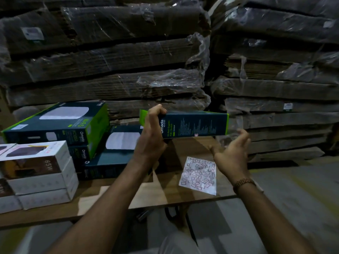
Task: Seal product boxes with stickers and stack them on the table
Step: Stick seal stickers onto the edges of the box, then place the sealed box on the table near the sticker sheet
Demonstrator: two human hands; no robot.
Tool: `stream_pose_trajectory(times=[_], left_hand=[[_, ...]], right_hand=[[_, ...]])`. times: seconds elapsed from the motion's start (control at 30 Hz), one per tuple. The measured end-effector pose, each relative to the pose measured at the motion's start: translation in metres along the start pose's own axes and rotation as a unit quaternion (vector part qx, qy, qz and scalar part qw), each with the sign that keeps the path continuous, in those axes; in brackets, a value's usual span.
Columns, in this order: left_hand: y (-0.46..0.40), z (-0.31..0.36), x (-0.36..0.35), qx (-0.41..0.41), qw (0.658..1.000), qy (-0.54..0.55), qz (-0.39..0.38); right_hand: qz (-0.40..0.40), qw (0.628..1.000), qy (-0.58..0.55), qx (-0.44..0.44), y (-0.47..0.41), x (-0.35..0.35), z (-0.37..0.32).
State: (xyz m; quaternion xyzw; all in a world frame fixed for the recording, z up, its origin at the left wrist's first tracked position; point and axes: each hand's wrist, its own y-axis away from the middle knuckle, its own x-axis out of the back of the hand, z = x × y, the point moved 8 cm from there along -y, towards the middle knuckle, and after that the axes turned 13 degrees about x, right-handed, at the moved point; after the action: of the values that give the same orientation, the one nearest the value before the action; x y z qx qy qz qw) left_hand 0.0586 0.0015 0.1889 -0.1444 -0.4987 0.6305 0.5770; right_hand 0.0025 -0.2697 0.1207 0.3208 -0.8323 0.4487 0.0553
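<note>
Here one teal box (192, 123), two hands (150, 138), one sticker sheet (199, 176).

The wooden table (102, 208) is loaded with stacked white boxes (36, 173), stacked teal boxes (73, 136) and 1 sticker sheet (199, 175).

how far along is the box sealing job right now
Done, it seems: teal boxes and white boxes already stacked on the table. In hand: the left hand grips a long teal box, the right hand open beside it. Left: stacking it; the sticker sheet still holds many stickers.
</note>
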Motion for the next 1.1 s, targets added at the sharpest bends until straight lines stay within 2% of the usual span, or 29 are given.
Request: stream_pose_trajectory(times=[0.1, 0.2, 0.27, 0.37, 0.67, 0.73, 0.77, 0.83, 0.9, 0.97, 1.1], left_hand=[[-0.002, -0.013, -0.008, 0.011, 1.000, 0.005, 0.001], [-0.002, -0.022, -0.018, 0.022, 1.000, 0.012, -0.001], [0.000, -0.025, -0.026, 0.018, 1.000, 0.017, -0.010], [0.002, -0.029, -0.035, 0.020, 0.999, 0.024, -0.022], [0.009, -0.036, -0.054, -0.006, 1.000, 0.005, -0.015], [0.010, -0.038, -0.057, -0.005, 1.000, 0.007, -0.014], [0.010, -0.039, -0.059, -0.002, 1.000, 0.007, -0.016], [0.011, -0.041, -0.063, 0.003, 1.000, 0.009, -0.020], [0.013, -0.043, -0.068, 0.007, 1.000, 0.011, -0.028], [0.017, -0.047, -0.072, 0.009, 0.999, 0.012, -0.035], [0.025, -0.058, -0.081, 0.023, 0.999, 0.011, -0.043]], right_hand=[[-0.147, 0.984, 0.082, 0.050, 0.019, -0.027, 0.011], [-0.302, 0.941, 0.120, 0.097, 0.046, -0.053, 0.014], [-0.366, 0.905, 0.157, 0.147, 0.061, -0.062, 0.011], [-0.405, 0.868, 0.219, 0.184, 0.073, -0.064, 0.017], [-0.359, 0.878, 0.284, 0.140, 0.067, -0.039, 0.054], [-0.322, 0.886, 0.314, 0.110, 0.062, -0.030, 0.061], [-0.281, 0.902, 0.316, 0.087, 0.058, -0.022, 0.063], [-0.155, 0.955, 0.250, 0.031, 0.047, -0.002, 0.065], [-0.053, 0.991, 0.121, -0.030, 0.038, 0.015, 0.068], [-0.066, 0.995, 0.021, -0.068, 0.026, 0.013, 0.069], [-0.156, 0.986, -0.051, -0.005, 0.005, -0.004, 0.045]])
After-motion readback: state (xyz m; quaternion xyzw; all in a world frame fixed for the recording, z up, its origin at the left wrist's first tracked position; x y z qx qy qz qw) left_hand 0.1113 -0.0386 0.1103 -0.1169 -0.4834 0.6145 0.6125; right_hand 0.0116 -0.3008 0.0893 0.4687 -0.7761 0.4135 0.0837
